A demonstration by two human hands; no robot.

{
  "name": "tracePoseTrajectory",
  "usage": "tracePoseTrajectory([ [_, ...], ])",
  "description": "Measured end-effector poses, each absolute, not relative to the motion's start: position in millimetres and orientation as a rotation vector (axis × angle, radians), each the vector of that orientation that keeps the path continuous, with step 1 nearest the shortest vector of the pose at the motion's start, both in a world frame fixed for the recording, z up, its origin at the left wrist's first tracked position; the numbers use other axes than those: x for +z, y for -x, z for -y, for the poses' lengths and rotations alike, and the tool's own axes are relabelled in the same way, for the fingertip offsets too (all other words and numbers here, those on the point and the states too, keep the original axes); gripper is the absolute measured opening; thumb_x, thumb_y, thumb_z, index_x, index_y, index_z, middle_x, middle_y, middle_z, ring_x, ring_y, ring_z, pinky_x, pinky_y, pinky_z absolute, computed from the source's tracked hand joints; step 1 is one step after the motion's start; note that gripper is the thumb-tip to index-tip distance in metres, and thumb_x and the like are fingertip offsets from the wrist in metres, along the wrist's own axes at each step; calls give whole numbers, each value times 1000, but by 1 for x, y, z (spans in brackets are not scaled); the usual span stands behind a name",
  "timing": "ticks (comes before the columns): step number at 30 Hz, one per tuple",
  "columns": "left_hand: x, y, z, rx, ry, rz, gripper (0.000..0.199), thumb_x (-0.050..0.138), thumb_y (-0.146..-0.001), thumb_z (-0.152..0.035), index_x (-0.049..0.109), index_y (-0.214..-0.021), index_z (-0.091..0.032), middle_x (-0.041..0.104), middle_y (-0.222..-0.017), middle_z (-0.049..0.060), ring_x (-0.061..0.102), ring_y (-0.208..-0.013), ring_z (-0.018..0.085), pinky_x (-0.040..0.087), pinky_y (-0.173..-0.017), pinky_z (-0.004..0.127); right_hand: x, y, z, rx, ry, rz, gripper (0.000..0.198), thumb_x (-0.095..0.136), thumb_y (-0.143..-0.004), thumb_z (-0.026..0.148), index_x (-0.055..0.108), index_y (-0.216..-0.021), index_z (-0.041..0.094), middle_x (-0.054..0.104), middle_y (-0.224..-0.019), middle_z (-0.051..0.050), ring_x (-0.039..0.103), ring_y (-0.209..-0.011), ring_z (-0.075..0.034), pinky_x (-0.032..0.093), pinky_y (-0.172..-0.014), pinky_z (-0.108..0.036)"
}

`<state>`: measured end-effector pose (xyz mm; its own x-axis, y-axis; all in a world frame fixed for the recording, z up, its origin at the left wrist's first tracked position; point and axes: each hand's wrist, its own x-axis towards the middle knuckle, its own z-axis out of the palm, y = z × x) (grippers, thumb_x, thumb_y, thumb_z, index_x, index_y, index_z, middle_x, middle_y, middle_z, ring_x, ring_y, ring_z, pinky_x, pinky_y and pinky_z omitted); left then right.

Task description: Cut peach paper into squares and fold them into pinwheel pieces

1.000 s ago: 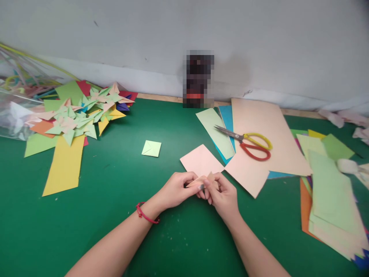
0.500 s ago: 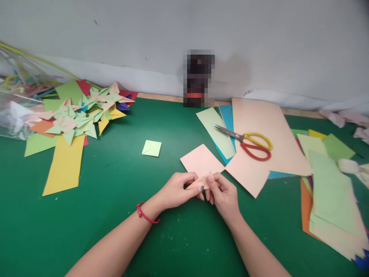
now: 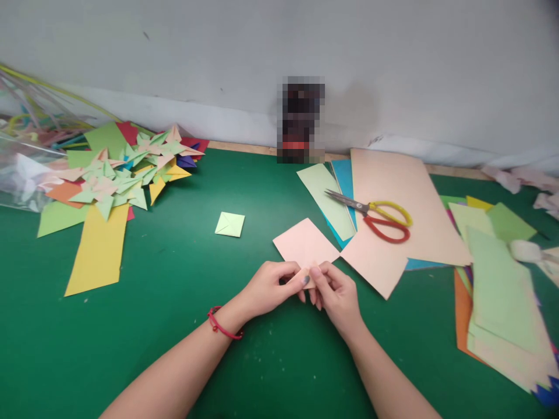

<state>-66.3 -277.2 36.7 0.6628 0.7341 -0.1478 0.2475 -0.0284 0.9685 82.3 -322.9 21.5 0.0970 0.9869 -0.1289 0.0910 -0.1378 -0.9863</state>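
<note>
A small folded piece of pink paper (image 3: pixel 310 284) is pinched between both hands near the middle of the view, mostly covered by fingers. My left hand (image 3: pixel 276 286) grips its left side, thumb on top; a red cord bracelet circles that wrist. My right hand (image 3: pixel 338 291) holds the other side, its thumb and fingers closed on the paper. Just beyond the fingertips lies a pink paper square (image 3: pixel 307 240), and a second pink square (image 3: pixel 378 265) sits to its right. Left of the hands rests a small folded light green square (image 3: pixel 230 224).
Scissors (image 3: pixel 371 212) with yellow and red handles lie on a large pink sheet (image 3: pixel 393 174). Folded paper stars (image 3: pixel 105 183) pile up at the left over coloured sheets, beside a clear plastic bag (image 3: pixel 26 174). Green sheets (image 3: pixel 502 291) are stacked at the right. A pixelated dark object (image 3: pixel 301 119) stands by the wall.
The pink paper's raised points have been pressed down flatter between my fingers, and less of it shows. My hands have barely shifted.
</note>
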Motion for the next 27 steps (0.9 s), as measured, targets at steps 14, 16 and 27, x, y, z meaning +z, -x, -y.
tracePoseTrajectory([
  [14,37,69,276,416,-1564,-818,33,44,-87,-37,54,-66,-14,64,-65,1,51,-58,9,35,-55,19,27,-81,322,1162,1490,1177,38,48,-85,40,45,-54,19,44,-36,6,36,-30,-6,29,-35,-19],
  [16,37,68,275,420,-1550,-817,34,43,-87,-38,54,-66,-14,64,-65,1,51,-59,9,36,-56,19,27,-81,322,1175,1484,1179,36,49,-84,40,46,-55,19,45,-37,6,36,-31,-6,29,-36,-19],
  [27,31,69,275,499,-1419,-787,33,43,-88,-36,56,-70,-12,64,-67,4,57,-64,12,40,-62,22,24,-86,324,1258,1328,1279,29,48,-87,32,47,-61,19,50,-45,4,44,-40,-8,34,-44,-21],
])
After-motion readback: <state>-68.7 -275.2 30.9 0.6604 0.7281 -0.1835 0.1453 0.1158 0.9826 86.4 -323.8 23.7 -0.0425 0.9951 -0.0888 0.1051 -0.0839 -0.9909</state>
